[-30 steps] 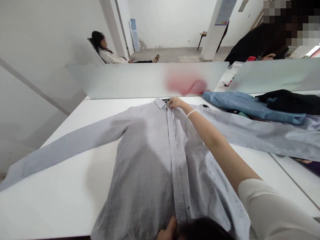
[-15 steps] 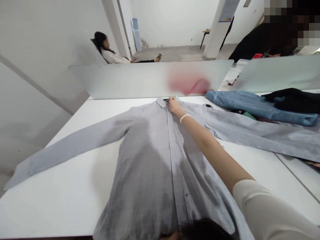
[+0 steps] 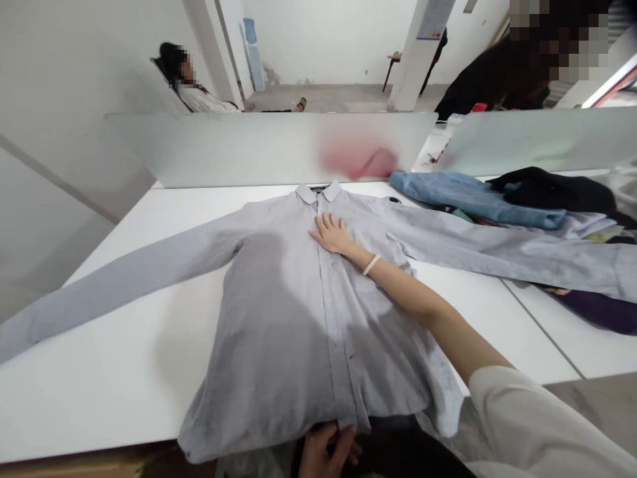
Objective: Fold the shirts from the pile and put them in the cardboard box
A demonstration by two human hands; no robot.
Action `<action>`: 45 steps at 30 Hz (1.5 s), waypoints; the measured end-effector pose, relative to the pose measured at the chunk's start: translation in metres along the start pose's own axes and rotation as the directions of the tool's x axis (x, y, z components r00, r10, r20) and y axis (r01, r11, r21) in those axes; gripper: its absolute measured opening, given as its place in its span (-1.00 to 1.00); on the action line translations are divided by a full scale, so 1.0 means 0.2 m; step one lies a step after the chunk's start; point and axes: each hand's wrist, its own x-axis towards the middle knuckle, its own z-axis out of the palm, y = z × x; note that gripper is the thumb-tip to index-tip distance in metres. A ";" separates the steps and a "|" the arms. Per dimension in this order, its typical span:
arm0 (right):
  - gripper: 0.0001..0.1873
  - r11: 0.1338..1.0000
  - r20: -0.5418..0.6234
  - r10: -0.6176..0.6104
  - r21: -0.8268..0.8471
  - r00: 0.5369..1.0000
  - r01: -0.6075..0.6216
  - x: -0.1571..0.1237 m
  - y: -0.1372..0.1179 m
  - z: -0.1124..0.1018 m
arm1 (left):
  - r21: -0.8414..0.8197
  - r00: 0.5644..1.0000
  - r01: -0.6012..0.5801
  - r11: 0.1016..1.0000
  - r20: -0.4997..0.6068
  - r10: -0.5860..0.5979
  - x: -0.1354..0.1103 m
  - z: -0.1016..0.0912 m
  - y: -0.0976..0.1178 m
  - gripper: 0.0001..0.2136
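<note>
While right fingers [image 3: 324,231] rest flat, a grey shirt [image 3: 279,318] lies beneath.

This looks like an open-plan office: a long white bench [image 3: 99,345] is partitioned by frosted-glass desk dividers [image 3: 223,149]. At upper left, a person [image 3: 204,99] reclines in a black office chair [image 3: 163,72], and a blue-topped water dispenser [image 3: 254,50] stands beyond on a bare grey concrete floor [image 3: 323,96].

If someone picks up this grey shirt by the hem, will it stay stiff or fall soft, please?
The grey shirt will probably hang floppy: its long sleeve lies flat along the white table, and the hem folds softly. It looks light, so the left hand could likely lift it easily.
</note>
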 end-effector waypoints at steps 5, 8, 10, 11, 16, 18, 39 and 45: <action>-0.33 0.999 0.077 -0.027 0.039 0.997 0.024 -0.01 0.00 -0.07 | 0.029 0.978 -0.083 0.996 -0.192 0.087 0.01 0.01 -0.03 -0.59; -0.43 0.977 0.064 -0.111 0.191 0.992 0.097 -0.08 0.07 -0.21 | 0.142 0.973 -0.117 0.983 -0.184 0.142 -0.04 -0.03 -0.04 -0.63; -0.54 0.957 -0.004 -0.140 0.257 0.990 0.136 -0.21 0.14 -0.32 | 0.283 0.965 -0.144 0.948 -0.172 0.198 -0.10 -0.07 -0.03 -0.69; -0.59 0.953 -0.025 -0.123 0.274 0.992 0.125 -0.30 0.18 -0.38 | 0.351 0.959 -0.157 0.923 -0.170 0.227 -0.14 -0.09 -0.02 -0.71; -0.71 0.924 0.005 0.182 0.342 0.983 -0.172 -1.02 0.37 -0.65 | 0.553 0.885 -0.289 0.781 -0.157 0.439 -0.31 -0.15 0.11 -0.75; -0.62 0.848 0.066 0.285 0.447 0.956 -0.284 -1.36 0.40 -0.69 | 0.658 0.776 -0.368 0.657 -0.172 0.607 -0.32 -0.17 0.17 -0.77; -0.65 0.206 0.245 0.558 0.885 0.793 -0.418 -2.27 0.33 -0.32 | 0.990 0.693 -0.107 0.089 0.010 0.721 0.05 -0.17 0.29 -0.44; -0.66 0.412 0.309 0.443 0.763 0.842 -0.498 -2.18 0.18 -0.14 | 0.990 0.694 -0.119 0.073 0.031 0.719 0.05 -0.17 0.29 -0.45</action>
